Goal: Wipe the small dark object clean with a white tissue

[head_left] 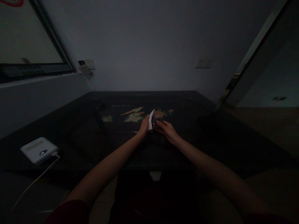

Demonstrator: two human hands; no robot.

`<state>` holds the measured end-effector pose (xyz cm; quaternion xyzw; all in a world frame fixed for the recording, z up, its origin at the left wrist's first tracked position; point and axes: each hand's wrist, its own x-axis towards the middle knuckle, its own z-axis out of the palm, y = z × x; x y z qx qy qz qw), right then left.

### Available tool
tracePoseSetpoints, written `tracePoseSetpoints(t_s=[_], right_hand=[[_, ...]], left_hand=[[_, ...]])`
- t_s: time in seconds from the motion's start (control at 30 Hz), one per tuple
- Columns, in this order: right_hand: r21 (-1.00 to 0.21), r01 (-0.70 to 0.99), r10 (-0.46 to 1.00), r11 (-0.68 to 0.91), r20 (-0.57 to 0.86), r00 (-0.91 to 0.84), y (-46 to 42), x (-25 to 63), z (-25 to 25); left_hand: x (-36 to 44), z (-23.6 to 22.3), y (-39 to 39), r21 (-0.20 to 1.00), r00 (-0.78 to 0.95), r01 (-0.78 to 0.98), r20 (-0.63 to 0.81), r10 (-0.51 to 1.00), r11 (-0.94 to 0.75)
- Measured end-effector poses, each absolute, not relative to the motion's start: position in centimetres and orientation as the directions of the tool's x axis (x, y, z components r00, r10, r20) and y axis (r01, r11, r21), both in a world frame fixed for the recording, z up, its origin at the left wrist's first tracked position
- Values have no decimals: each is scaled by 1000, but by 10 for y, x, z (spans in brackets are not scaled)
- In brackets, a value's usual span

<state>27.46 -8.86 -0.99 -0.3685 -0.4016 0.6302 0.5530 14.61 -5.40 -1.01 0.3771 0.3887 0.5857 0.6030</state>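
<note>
Both hands meet over the middle of the dark table (98, 155). My left hand (144, 125) is closed on a white piece (151, 121) that looks like paper or tissue, its upper corner pointing up. My right hand (167, 129) grips a small, shiny, see-through dark object (156, 122) from the right, thumb on its near face. The white piece lies against the left side of this object. Dim light hides what kind of object it is, and some fingers are out of sight behind it.
A white power bank (39, 150) with a plugged-in white cable (35, 181) lies at the table's left. Bird and flower pictures (134, 116) decorate the tabletop. The wall behind carries sockets (203, 63), and a plug adapter (84, 69) is at the left corner.
</note>
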Motion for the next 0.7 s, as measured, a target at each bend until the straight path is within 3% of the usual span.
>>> tracePoseSetpoints(t_s=[0.1,0.23,0.47,0.57,0.7], right_hand=[[-919,-389,994,-63,-22,-109,-88,274,-12],[-936,-351,996,-37,-5,-90,-85,274,-17],[-949,-314,998,-15,6,-64,-80,275,-25],[-949,-316,999,-18,-5,-42,-80,275,-24],[-942,-333,997,-40,-18,-69,-83,275,-20]], left_hand=[[145,-10,-58,954,-16,-235,186,983,-184],[143,-7,-66,918,37,14,395,918,-396],[143,-3,-76,701,139,401,590,795,-590],[143,-2,-76,648,175,447,613,771,-617],[143,-4,-70,782,99,297,546,832,-548]])
